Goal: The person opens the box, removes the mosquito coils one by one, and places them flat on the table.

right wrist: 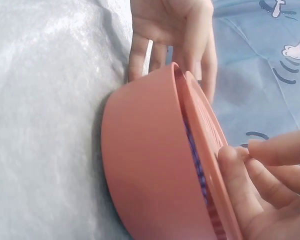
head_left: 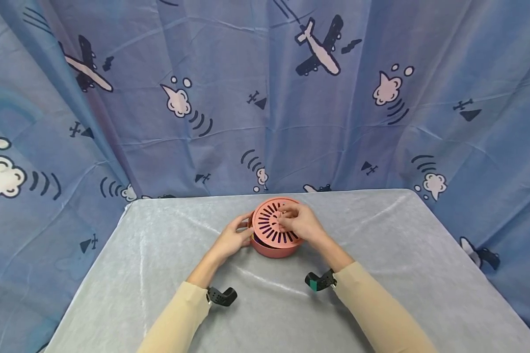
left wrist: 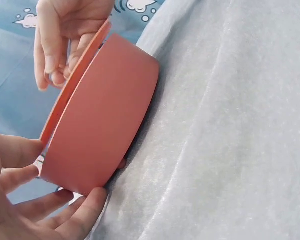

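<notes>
Extending over the near part of the tabletop [head_left: 424,294], a left sleeve [head_left: 176,318] and a right sleeve [head_left: 380,309], both pale yellow, are seen, with a dark device strapped at each wrist. Ahead of them, both hands are brought to one round pink container [head_left: 274,253], which is set near the far edge of the tabletop, roughly midway between its left and right edges.

By the left hand [head_left: 231,240], the container is held at its left side: the fingers are moderately spread and curved along the wall, the thumb is laid low against it, and one fingertip is placed up at the rim, beside the lid [head_left: 270,225]. By the right hand [head_left: 304,223], the lid is held from above near its middle, with thumb and forefinger drawn narrowly together in a pinch; whether a knob is gripped there cannot be told.

The lid is pierced with dark slots arranged like rays. It is slightly tilted on the container, and a narrow gap is left between the two along the near side. Through that gap a strip of purple contents [right wrist: 195,159] is shown, too little exposed to be identified.

Beyond the far edge, a blue curtain [head_left: 229,108] is hung, printed with airplanes and clouds.
</notes>
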Demonstrator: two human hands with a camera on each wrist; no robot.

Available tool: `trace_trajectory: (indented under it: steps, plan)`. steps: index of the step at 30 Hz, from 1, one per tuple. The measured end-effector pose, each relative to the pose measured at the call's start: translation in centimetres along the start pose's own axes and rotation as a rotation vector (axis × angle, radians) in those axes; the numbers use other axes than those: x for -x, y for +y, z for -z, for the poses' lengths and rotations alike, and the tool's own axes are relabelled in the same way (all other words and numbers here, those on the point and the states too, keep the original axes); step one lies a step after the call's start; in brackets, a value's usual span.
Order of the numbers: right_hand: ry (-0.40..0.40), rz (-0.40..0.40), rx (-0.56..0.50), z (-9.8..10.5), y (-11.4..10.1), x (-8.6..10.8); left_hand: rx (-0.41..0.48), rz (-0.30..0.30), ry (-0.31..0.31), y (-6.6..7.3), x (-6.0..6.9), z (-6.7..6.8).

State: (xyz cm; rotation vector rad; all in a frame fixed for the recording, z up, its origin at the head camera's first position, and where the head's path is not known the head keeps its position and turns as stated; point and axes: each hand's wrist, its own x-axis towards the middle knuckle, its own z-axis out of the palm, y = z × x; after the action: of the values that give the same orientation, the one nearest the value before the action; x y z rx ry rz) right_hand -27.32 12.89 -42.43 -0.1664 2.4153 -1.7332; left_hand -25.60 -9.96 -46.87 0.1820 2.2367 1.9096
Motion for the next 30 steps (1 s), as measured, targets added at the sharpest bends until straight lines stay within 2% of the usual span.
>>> trace_trajectory:
  steps: [5,11,22,30]
  plan:
    - [0.009,-0.02,0.001,0.9,0.0,0.2,-0.004,-0.01,-0.001,-0.3,0.0,0.0]
    - [0.02,0.016,-0.008,2.4,-0.1,0.6,-0.041,-0.008,0.0,-0.7,0.0,0.0]
    - [0.078,0.068,0.09,5.4,-0.3,0.7,-0.094,-0.008,0.003,-0.6,-0.1,-0.2]
    - [0.112,0.084,0.1,7.7,-0.1,0.3,-0.087,-0.025,-0.002,-0.9,-0.2,-0.2]
